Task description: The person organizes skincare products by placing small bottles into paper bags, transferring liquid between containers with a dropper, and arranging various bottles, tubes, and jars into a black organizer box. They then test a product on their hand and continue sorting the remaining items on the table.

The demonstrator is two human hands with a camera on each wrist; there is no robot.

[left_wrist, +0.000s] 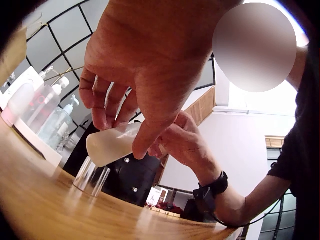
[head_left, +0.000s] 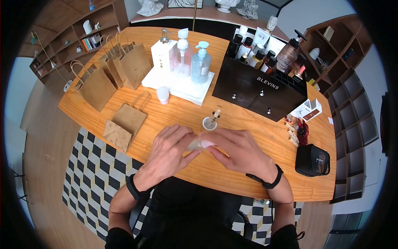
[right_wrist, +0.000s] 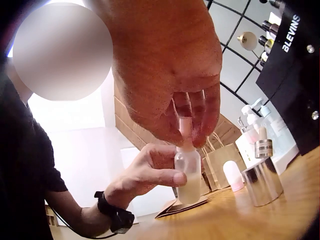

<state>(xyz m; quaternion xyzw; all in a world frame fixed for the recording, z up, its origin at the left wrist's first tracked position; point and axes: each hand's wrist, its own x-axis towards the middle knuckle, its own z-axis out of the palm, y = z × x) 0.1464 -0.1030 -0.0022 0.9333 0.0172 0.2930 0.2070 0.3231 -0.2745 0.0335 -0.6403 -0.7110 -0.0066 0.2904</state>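
In my left hand [head_left: 168,151] I hold a small frosted bottle [right_wrist: 190,182] with milky liquid inside, thumb on one side and fingers on the other. My right hand [head_left: 240,151] pinches the bottle's pale pink top [right_wrist: 186,132] between thumb and fingers. The bottle lies tilted in the left wrist view, held above the tabletop. Just beyond both hands stands a small clear cup [right_wrist: 265,187]. A dropper [right_wrist: 263,147] with a metallic collar shows at the cup's mouth. Farther left, a white bottle with a pink base [head_left: 163,95] stands on the wood.
Pump bottles [head_left: 201,66] stand on a white tray [head_left: 195,96] at the back. A black organizer [head_left: 248,89] full of cosmetics fills the back right. Several paper bags [head_left: 97,89] are at the left. A black pouch [head_left: 309,159] sits near the right edge.
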